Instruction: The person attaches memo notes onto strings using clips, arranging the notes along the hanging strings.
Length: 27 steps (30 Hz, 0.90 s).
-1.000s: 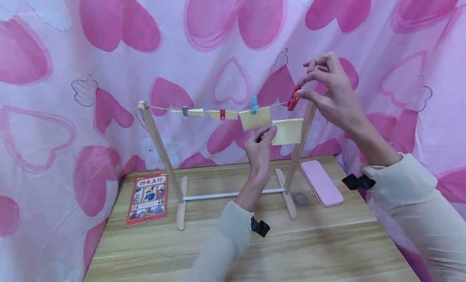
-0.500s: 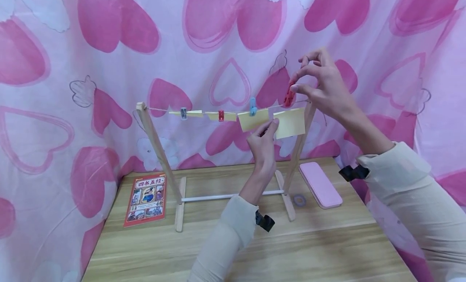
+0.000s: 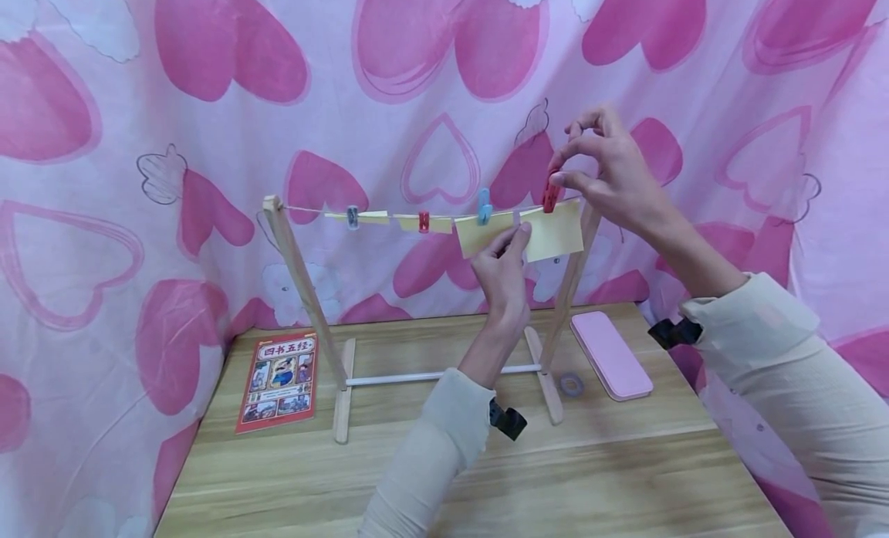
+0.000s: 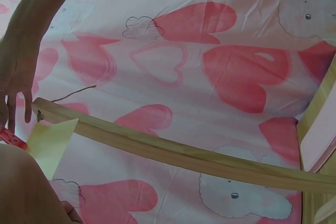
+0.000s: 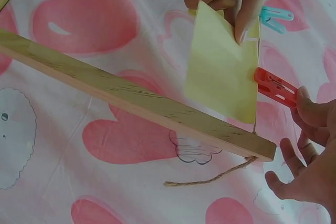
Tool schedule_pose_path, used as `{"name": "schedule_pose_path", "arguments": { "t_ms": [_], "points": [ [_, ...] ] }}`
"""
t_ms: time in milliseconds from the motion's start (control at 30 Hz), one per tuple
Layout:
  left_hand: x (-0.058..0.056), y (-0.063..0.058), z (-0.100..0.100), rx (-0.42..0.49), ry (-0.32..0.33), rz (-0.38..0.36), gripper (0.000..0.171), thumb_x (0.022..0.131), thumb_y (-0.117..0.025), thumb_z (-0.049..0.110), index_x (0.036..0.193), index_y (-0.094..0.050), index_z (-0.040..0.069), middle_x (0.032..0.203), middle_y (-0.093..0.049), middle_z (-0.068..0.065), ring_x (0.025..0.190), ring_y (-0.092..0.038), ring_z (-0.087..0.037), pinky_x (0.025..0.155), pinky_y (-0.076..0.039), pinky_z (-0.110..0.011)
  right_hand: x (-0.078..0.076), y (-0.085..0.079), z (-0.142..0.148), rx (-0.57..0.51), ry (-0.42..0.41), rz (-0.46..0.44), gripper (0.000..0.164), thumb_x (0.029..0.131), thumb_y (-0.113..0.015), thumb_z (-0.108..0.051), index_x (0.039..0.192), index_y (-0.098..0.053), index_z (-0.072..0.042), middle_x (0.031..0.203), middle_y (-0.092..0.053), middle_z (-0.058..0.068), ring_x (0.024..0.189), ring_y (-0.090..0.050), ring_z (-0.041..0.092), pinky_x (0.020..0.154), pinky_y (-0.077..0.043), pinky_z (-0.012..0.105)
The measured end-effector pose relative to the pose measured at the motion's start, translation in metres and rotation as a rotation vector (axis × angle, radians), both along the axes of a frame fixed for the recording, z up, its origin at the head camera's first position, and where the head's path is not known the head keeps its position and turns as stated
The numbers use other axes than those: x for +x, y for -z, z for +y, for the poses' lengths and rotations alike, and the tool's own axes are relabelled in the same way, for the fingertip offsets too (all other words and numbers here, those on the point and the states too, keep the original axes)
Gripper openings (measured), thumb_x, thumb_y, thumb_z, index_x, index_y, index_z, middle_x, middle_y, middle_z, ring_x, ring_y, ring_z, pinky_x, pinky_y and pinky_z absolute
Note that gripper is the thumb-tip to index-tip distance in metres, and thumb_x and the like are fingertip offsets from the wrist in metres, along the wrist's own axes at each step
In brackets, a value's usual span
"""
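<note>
My left hand pinches a yellow paper note at its left edge, thumb in front. The note's top edge lies along a thin string. From above, my right hand pinches a red clothespin between thumb and index finger, its other fingers raised. In the right wrist view the clothespin has its tip right at the string and the edge of the note. The left wrist view shows the note beside my left hand, which hides part of it.
Three yellow notes hang leftward under a grey clothespin, a red one and a blue one. A wooden post holds each string end. On the table lie a red book, a tape roll and a pink case.
My left hand has raised the note up to the string. My right hand has moved slightly left, bringing the red clothespin over the note's top edge.
</note>
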<state>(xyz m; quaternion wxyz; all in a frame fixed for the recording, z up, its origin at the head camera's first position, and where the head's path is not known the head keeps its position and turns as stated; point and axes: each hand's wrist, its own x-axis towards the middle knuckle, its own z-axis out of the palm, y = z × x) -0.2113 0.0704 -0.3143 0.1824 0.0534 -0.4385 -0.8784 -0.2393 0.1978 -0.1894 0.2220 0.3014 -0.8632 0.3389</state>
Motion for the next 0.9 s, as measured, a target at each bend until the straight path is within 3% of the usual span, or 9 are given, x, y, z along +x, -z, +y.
{"name": "schedule_pose_path", "arguments": {
  "t_ms": [233,533,900],
  "points": [
    [-0.0017,0.0008,0.0009,-0.008,-0.005,-0.006,0.021,0.098,-0.082,0.010,0.110,-0.083,-0.007,0.078,-0.063,0.007,0.077,-0.052,-0.008,0.071,-0.043,-0.025,-0.0001,0.0018,0.0010,0.024,0.001,-0.003,0.008,0.097,-0.076,0.008,0.105,-0.076,0.010,0.125,-0.045,0.018,0.136,-0.042,0.035,0.120,-0.037,0.058],
    [-0.0018,0.0015,-0.0004,-0.014,0.002,-0.008,0.021,0.098,-0.082,0.010,0.110,-0.083,-0.006,0.077,-0.061,0.007,0.075,-0.050,-0.008,0.067,-0.041,-0.021,-0.0034,0.0060,-0.0001,0.041,-0.011,-0.025,0.008,0.096,-0.077,0.009,0.103,-0.076,0.009,0.124,-0.044,0.018,0.134,-0.040,0.036,0.118,-0.034,0.056],
    [-0.0015,0.0021,-0.0016,-0.010,0.016,-0.008,0.022,0.099,-0.081,0.012,0.112,-0.083,-0.006,0.083,-0.066,0.006,0.079,-0.054,-0.009,0.073,-0.043,-0.024,-0.0055,0.0088,0.0041,0.087,-0.010,-0.038,0.024,0.091,-0.084,0.006,0.114,-0.077,0.008,0.124,-0.044,0.022,0.131,-0.040,0.038,0.111,-0.037,0.057]
  ]
}}
